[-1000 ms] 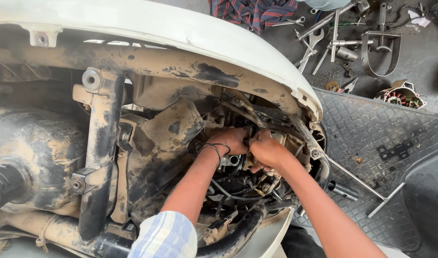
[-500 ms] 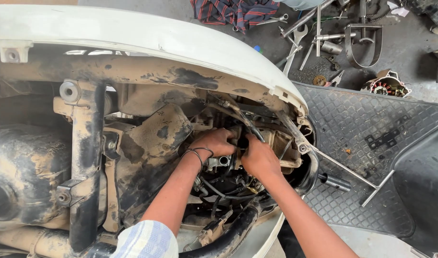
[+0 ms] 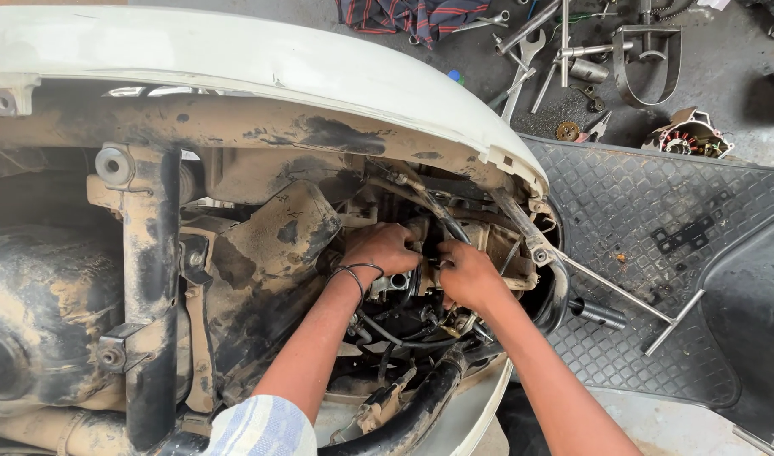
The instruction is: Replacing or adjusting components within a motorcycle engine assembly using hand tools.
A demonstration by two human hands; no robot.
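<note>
Head cam, looking down into the opened scooter body [image 3: 260, 63], white panel on top, mud-caked frame tube [image 3: 151, 279] at left. Both hands are deep in the engine bay. My left hand [image 3: 385, 249] is curled over the top of a small metal engine part [image 3: 401, 281] with a round port, fingers bent around it; black cord band on that wrist. My right hand [image 3: 465, 274] sits just beside it, fingers clenched on the same assembly, touching the left hand's fingertips. What exactly the right fingers pinch is hidden behind the knuckles, possibly a hose end, can't tell. Black hoses [image 3: 387, 333] loop right under both hands. A thick black tube [image 3: 421, 405] runs below. Ribbed floorboard [image 3: 649, 219] to the right, loose wrenches [image 3: 522, 59] and a stator coil [image 3: 689, 139] on the concrete beyond it.
</note>
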